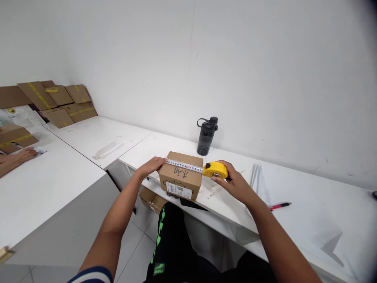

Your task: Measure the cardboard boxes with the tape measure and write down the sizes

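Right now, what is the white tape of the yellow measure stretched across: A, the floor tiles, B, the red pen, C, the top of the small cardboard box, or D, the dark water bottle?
C: the tape runs along the top of the cardboard box, pinned by the left hand, with the yellow tape measure in the right hand.

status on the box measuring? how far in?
Done: the tape blade is pulled out and laid across the top of the cardboard box. In hand: the left hand pins the blade's end at the box's left edge, and the right hand holds the yellow tape measure case past the right edge. Left: the pen lies untouched on the table.
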Demonstrator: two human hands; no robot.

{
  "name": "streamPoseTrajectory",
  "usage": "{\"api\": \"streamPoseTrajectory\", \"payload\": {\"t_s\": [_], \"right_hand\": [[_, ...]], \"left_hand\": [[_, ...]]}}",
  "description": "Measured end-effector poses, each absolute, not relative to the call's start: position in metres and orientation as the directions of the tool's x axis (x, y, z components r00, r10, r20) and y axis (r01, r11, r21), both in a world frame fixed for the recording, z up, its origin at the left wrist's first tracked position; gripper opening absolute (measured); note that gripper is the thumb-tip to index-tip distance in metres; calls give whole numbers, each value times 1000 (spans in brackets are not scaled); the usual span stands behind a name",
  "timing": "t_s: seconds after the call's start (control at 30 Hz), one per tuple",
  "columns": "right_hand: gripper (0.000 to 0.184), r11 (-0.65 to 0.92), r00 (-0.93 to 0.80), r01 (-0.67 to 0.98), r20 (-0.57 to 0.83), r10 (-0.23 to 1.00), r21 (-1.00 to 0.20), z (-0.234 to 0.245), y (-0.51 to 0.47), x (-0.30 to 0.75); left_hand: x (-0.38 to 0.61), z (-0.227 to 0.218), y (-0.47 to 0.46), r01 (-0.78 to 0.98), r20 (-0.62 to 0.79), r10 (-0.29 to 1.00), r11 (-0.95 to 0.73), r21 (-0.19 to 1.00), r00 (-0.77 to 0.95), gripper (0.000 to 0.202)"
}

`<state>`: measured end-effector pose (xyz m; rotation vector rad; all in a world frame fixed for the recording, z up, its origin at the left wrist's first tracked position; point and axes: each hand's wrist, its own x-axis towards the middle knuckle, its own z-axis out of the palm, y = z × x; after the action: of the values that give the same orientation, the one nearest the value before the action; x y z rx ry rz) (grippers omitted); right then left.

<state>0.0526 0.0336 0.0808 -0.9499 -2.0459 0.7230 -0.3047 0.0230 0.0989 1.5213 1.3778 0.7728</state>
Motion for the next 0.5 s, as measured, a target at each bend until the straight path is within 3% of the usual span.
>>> {"api": "streamPoseTrajectory", "payload": {"t_s": [0.5], "right_hand": [[51, 555, -438, 405, 378, 816, -727, 83, 31, 52]], "left_hand": [[-303, 100, 24, 451, -70, 983, -15, 893, 171, 49]]}}
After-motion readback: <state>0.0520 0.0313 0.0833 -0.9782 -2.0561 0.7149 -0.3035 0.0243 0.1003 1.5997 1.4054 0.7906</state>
